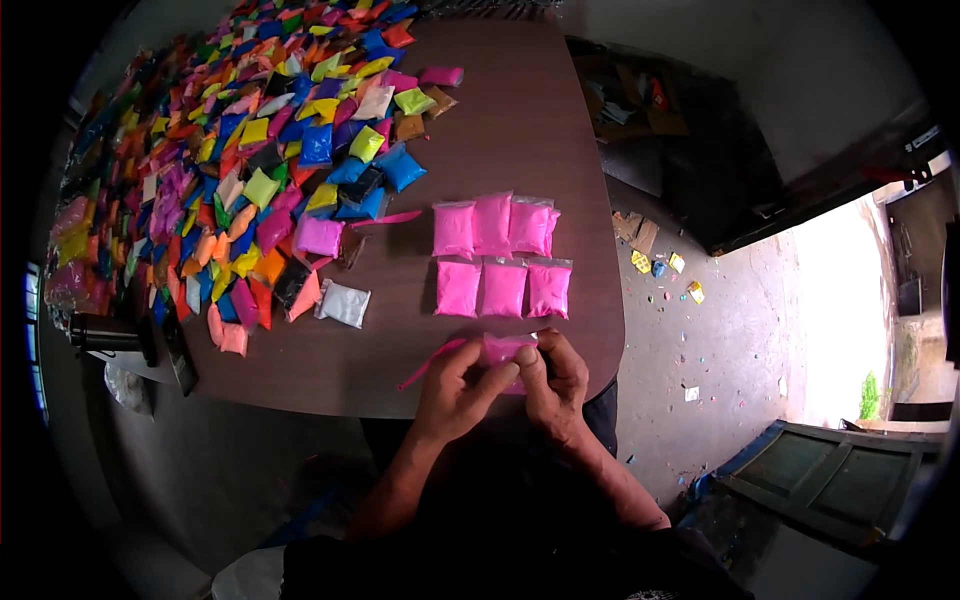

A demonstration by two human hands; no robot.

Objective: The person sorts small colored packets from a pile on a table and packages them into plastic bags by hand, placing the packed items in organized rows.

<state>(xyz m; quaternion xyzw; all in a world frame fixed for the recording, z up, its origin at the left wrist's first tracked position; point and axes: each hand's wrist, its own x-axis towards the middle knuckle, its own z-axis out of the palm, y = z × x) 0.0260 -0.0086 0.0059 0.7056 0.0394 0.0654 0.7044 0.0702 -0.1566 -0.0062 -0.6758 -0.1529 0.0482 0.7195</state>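
Note:
Near the table's front edge, my left hand (466,392) and my right hand (556,386) pinch a small clear bag with pink filling (508,346) between them. The thumbs and fingertips meet at its upper part, and my fingers hide much of the rest. A thin pink strip (428,366) sticks out to the left of my left hand. Just beyond my hands, several flat pink packets (503,289) lie in two neat rows on the brown table (520,110). Another pink strip (390,218) lies left of these rows.
A large heap of small packets in many colours (262,188) covers the table's left side. A silvery-white packet (343,304) lies at its near edge. A black cylindrical object (112,337) stands at the far left. Scraps litter the floor (680,340) on the right.

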